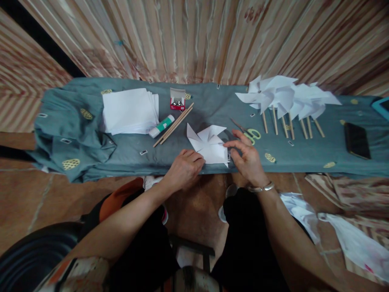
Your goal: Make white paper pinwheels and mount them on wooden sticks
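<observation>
A white folded paper pinwheel head [209,144] lies on a low bench covered in grey-green cloth [91,138]. My left hand [184,168] rests at its lower left corner with the fingers curled and pinching the paper's edge. My right hand [247,156] hovers at the paper's right side, fingers spread, fingertips touching its right edge. Green-handled scissors [251,134] lie just beyond my right hand.
A stack of white paper squares [130,110], a glue stick [161,126], wooden sticks [174,124] and a red box of pins [177,100] sit at the left. Several finished pinwheels on sticks [285,101] and a dark phone [357,140] lie at the right. White bags [355,239] lie on the floor.
</observation>
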Demonstrator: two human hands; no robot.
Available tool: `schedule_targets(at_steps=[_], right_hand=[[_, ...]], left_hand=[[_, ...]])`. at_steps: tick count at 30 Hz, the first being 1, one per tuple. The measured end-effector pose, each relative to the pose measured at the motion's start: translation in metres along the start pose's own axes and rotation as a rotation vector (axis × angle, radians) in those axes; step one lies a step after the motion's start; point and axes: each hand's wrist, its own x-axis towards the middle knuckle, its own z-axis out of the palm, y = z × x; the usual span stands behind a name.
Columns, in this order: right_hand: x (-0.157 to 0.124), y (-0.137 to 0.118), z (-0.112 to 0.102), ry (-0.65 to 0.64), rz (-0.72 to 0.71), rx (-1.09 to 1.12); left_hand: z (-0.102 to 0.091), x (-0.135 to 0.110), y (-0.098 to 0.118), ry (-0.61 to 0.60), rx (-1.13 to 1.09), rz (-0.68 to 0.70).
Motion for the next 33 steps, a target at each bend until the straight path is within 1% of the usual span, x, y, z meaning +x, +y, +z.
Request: schedule_targets(at_steps=[3, 6, 10, 15, 19, 25, 33], right_hand=[[-0.003, 0.006, -0.010, -0.082, -0.022, 0.002], [-0.008, 0.007, -0.015, -0.157, -0.012, 0.035], [-0.009, 0.006, -0.016, -0.201, 0.011, 0.104], [-0.006, 0.002, -0.011, -0.157, 0.018, 0.173], [-0.002, -0.001, -0.002, -0.110, 0.042, 0.170], [0.003, -0.008, 0.019, -0.023, -0.025, 0.027], [0.004, -0.020, 0.038, -0.009, -0.058, -0.147]], left_hand=[[-0.001, 0.000, 0.000, 0.000, -0.002, -0.004], [-0.001, 0.000, 0.001, -0.005, -0.015, -0.017], [-0.001, 0.000, 0.001, -0.002, -0.021, -0.022], [0.000, 0.000, 0.002, 0.015, 0.002, -0.007], [-0.001, 0.000, 0.003, 0.014, 0.029, 0.006], [-0.001, -0.002, 0.004, -0.003, 0.013, -0.002], [0.000, -0.004, 0.004, -0.013, -0.008, -0.004]])
